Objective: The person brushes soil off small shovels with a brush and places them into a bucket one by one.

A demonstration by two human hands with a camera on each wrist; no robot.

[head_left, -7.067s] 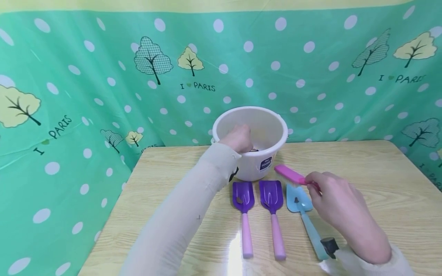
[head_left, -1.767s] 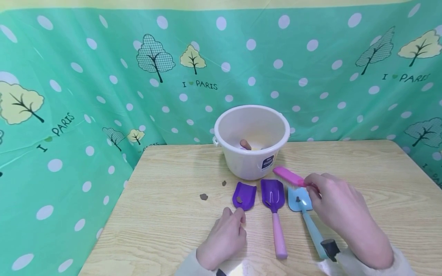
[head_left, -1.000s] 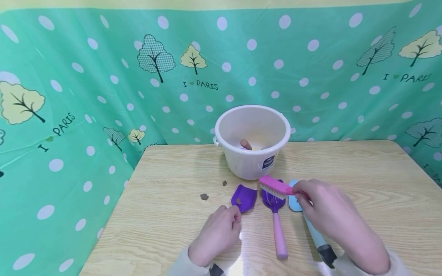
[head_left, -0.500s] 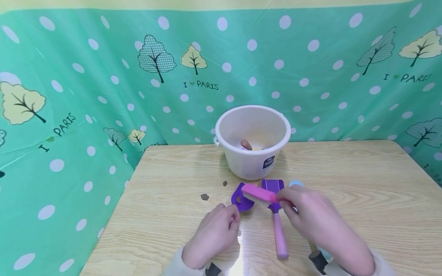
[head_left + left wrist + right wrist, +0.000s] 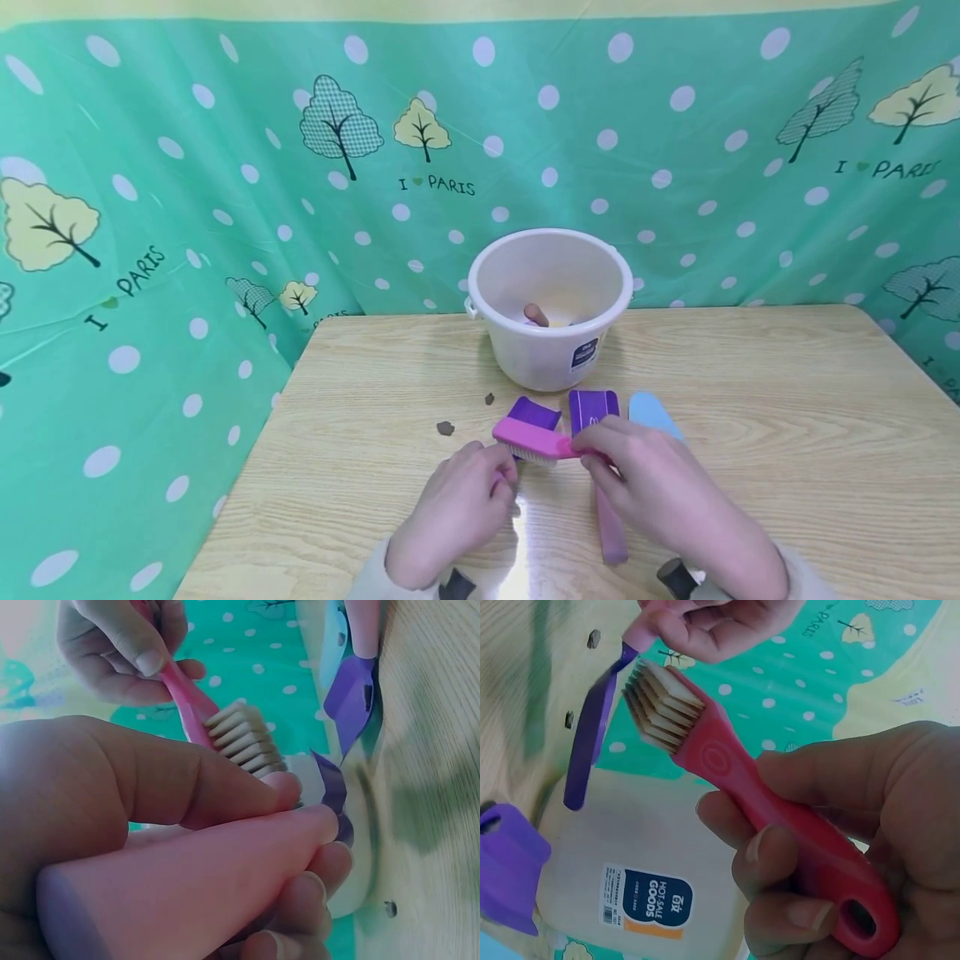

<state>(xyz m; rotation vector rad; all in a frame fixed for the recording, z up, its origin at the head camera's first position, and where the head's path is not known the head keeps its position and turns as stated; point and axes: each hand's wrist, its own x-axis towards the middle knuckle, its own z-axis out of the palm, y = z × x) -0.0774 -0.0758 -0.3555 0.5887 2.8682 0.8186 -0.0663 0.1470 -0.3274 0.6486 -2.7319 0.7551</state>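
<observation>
My left hand (image 5: 456, 500) grips the pink handle (image 5: 187, 881) of a small purple shovel (image 5: 536, 411), its blade pointing away toward the bucket. My right hand (image 5: 652, 475) holds a pink brush (image 5: 528, 435) by its handle, thumb along one side in the right wrist view. The pale bristles (image 5: 660, 705) face down over the near part of the shovel blade, close to the left fingers. That part of the blade is hidden under the brush in the head view. Behind the shovel stands a white bucket (image 5: 525, 354) with a brown piece (image 5: 536, 314) inside.
A second purple shovel (image 5: 594, 403) with a pink handle lies to the right, partly under the right hand. Beyond it is a light blue shovel (image 5: 651, 410), mostly covered. Two dark bits (image 5: 446, 428) lie on the wooden table left of the blade. A polka-dot curtain hangs behind.
My left hand has come out of the bucket and taken the left purple shovel by its handle, turning it slightly. The brush has travelled left from the blue shovel to this blade.
</observation>
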